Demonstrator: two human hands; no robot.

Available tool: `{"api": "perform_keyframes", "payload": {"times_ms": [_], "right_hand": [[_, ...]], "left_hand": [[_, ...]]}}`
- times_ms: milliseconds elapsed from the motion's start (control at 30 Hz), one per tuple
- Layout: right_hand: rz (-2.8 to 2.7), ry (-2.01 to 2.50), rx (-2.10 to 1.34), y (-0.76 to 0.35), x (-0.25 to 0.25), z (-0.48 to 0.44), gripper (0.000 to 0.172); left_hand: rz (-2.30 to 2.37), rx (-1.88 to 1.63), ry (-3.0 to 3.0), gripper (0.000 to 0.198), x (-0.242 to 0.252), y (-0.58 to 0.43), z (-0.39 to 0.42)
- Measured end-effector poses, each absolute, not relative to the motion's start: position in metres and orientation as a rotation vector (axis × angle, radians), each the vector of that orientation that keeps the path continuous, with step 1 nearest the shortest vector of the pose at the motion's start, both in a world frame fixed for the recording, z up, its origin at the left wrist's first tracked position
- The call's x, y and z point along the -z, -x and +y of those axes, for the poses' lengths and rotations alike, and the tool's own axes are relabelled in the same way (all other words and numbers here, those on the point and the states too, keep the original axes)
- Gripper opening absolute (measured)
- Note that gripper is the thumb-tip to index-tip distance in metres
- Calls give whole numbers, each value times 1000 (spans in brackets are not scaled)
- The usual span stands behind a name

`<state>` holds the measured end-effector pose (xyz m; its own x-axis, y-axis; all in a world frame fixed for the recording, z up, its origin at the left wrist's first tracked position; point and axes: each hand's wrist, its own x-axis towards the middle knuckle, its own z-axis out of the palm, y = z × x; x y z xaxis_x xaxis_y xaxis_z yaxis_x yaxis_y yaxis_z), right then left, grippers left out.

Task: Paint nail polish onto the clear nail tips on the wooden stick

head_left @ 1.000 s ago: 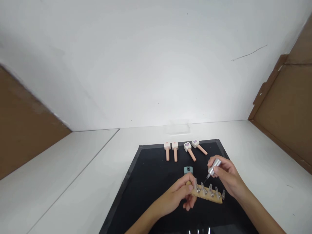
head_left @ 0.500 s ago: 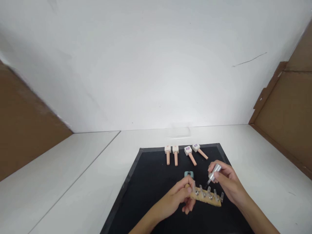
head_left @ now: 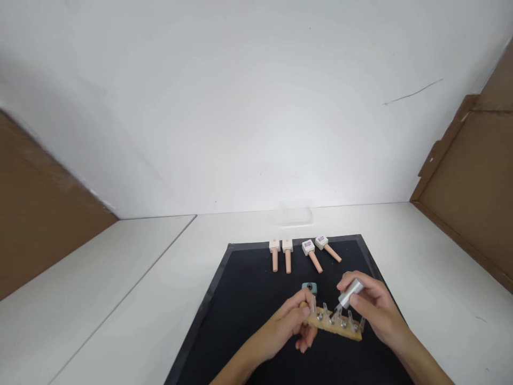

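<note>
My left hand [head_left: 286, 326] pinches the left end of a tan wooden strip [head_left: 335, 327] that carries several clear nail tips standing in a row. My right hand [head_left: 374, 309] grips a silver brush cap [head_left: 350, 294], its dark brush tip pointing down at one of the middle nail tips. A small teal polish bottle [head_left: 310, 289] stands open on the black mat [head_left: 248, 299] just behind the strip.
Several pink-handled polish bottles with white caps [head_left: 304, 251] lie in a row at the mat's far edge. A clear plastic box [head_left: 294, 215] sits behind them on the white table [head_left: 120, 299]. Brown cardboard panels [head_left: 473, 176] flank both sides.
The brush in my right hand has shifted left along the strip, from a tip nearer the right to a middle one. My left hand keeps its hold on the strip.
</note>
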<state>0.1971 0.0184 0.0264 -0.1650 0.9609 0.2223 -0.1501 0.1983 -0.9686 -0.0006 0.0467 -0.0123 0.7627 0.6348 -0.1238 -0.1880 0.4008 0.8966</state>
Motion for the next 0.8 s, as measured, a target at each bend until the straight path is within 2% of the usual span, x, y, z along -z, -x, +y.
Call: {"api": "perform_keyframes", "payload": {"times_ms": [367,567,800], "right_hand": [[-1693,906,-1001,-191,-32,14,13],[-1679,1063,-947,-191,-31,16,10],[-1712,972,-931,-194,-31,16,25]], "left_hand": [[483,-499,-1061,41,22,-2,48],[462,-482,-1072,42,22,-2,45],[519,-451,-1148,44,14,-2,43]]}}
